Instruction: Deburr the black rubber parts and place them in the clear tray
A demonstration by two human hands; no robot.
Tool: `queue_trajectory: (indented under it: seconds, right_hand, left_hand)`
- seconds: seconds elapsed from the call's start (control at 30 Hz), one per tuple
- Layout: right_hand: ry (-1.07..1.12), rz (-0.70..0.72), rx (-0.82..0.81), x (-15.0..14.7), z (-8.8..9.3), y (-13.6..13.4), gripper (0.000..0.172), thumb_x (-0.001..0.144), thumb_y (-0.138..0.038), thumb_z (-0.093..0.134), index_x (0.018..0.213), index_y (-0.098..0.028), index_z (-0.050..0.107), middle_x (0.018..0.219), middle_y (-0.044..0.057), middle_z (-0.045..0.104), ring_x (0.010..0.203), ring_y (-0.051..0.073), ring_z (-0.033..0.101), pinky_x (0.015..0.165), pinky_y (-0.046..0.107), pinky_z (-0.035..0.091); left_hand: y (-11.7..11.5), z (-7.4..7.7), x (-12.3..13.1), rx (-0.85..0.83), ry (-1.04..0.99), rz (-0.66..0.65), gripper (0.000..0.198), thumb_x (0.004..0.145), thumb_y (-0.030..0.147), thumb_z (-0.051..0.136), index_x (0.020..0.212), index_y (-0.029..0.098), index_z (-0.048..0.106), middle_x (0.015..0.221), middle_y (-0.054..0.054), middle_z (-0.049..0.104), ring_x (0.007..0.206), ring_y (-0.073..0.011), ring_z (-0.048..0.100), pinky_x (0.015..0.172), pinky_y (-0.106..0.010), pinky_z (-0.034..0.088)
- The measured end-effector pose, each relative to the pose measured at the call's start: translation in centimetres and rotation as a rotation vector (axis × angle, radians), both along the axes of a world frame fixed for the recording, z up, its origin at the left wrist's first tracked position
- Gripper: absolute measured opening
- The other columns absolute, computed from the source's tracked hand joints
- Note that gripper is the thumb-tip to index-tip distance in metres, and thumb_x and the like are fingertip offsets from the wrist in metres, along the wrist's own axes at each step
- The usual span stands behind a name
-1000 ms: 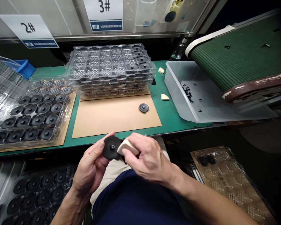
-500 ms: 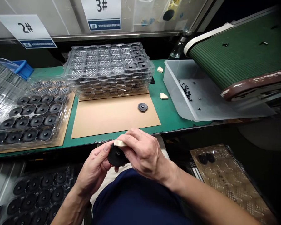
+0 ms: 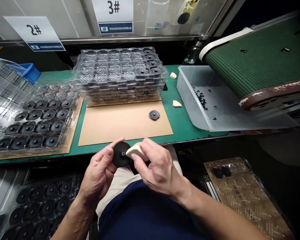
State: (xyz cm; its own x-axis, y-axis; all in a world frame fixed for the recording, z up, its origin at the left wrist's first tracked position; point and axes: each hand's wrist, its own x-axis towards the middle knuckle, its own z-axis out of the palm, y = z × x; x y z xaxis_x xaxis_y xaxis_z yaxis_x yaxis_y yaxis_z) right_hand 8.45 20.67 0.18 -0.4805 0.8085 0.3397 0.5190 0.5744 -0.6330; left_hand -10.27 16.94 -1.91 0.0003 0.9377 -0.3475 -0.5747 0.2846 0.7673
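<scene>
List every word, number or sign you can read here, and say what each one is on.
"2#": left white card, upper left on the back panel.
"3#": middle white card, top centre on the back panel.
Blue strips under both numbers: white print, too small to read.
Black disc in the left hand and beige block in the right hand: no lettering visible.

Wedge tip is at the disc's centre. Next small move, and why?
Probably sweep the cream wedge in the right hand outward over the black disc: its tip sits at the centre, and the left hand pinches the rim.
</scene>
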Motion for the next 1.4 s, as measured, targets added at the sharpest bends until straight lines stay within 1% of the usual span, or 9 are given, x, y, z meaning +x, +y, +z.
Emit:
queue_trajectory:
  seconds: [0.1,0.23,0.3,0.47,0.7,0.8,0.93,1.17,1.4]
  right_hand:
    - [-0.014,0.007,-0.041,0.2,-0.2,-0.1,0.018,0.104,-0.02,0.048,0.09,-0.018,0.059,0.084,0.006,0.058,0.078,0.019,0.052,0.072,0.034,0.041]
    - [-0.069,0.135,0.182,0.5,0.3,0.6,0.017,0.105,-0.02,0.049,0.11,-0.019,0.065,0.099,0.008,0.065,0.089,0.022,0.055,0.08,0.037,0.042]
    - [-0.043,0.14,0.212,0.3,0.4,0.7,0.015,0.104,-0.021,0.051,0.109,-0.02,0.064,0.098,0.008,0.065,0.089,0.022,0.055,0.08,0.037,0.042]
    - [0.075,-0.013,-0.111,-0.1,-0.4,0.2,0.018,0.102,-0.023,0.05,0.085,-0.02,0.055,0.08,0.003,0.055,0.073,0.018,0.049,0.068,0.032,0.04]
    - [-0.083,0.27,0.219,0.9,-0.3,1.0,0.022,0.105,-0.022,0.05,0.122,-0.022,0.064,0.107,0.007,0.067,0.096,0.024,0.056,0.087,0.04,0.043]
    - [-0.021,0.086,0.174,0.4,-0.3,1.0,0.013,0.104,-0.024,0.052,0.107,-0.019,0.064,0.098,0.008,0.067,0.09,0.022,0.056,0.082,0.038,0.042]
    - [0.081,-0.07,-0.25,-0.4,-0.8,0.4,0.023,0.102,-0.027,0.054,0.08,-0.021,0.051,0.07,-0.001,0.052,0.062,0.015,0.045,0.059,0.03,0.035]
    - [-0.036,0.11,0.063,0.4,-1.6,0.6,0.015,0.104,-0.022,0.052,0.109,-0.02,0.066,0.101,0.006,0.065,0.09,0.021,0.053,0.08,0.037,0.038]
    - [-0.059,0.293,0.292,0.3,-0.8,1.2,0.022,0.106,-0.025,0.049,0.118,-0.022,0.068,0.106,0.006,0.067,0.097,0.024,0.055,0.091,0.042,0.04]
  left_hand:
    - [0.0,0.0,-0.4,-0.005,0.05,-0.054,0.04,0.096,0.04,0.069,0.128,0.016,0.073,0.111,-0.013,0.075,0.087,-0.0209,0.069,0.074,-0.03,0.06]
    - [-0.2,-0.3,-0.4,0.003,-0.006,-0.301,0.035,0.099,0.041,0.063,0.115,0.013,0.078,0.109,-0.015,0.075,0.085,-0.0225,0.069,0.065,-0.029,0.058]
    - [-0.1,-0.3,-0.1,0.006,-0.062,-0.227,0.034,0.099,0.041,0.063,0.116,0.016,0.078,0.108,-0.014,0.075,0.091,-0.0238,0.07,0.071,-0.029,0.059]
    - [0.3,-0.1,0.4,0.035,0.014,0.08,0.041,0.094,0.041,0.071,0.13,0.02,0.072,0.112,-0.011,0.076,0.095,-0.0214,0.07,0.087,-0.029,0.058]
    - [0.5,-0.8,-0.3,-0.061,-0.097,-0.343,0.041,0.101,0.046,0.058,0.107,0.011,0.08,0.099,-0.015,0.074,0.072,-0.0194,0.065,0.06,-0.03,0.057]
    - [0.6,-0.8,0.6,-0.043,-0.16,-0.126,0.034,0.099,0.043,0.062,0.118,0.018,0.077,0.11,-0.012,0.075,0.085,-0.0197,0.07,0.075,-0.03,0.061]
    - [0.6,-0.8,1.2,0.056,-0.028,0.149,0.04,0.093,0.035,0.073,0.131,0.022,0.071,0.119,-0.009,0.075,0.106,-0.0207,0.069,0.096,-0.027,0.055]
    - [0.8,-1.6,-0.7,-0.039,-0.032,-0.256,0.043,0.102,0.044,0.058,0.119,0.009,0.075,0.099,-0.015,0.074,0.074,-0.0175,0.062,0.06,-0.028,0.057]
    - [0.6,-2.6,-0.2,-0.158,-0.283,-0.389,0.042,0.101,0.046,0.056,0.097,0.011,0.078,0.08,-0.01,0.071,0.062,-0.019,0.065,0.048,-0.03,0.057]
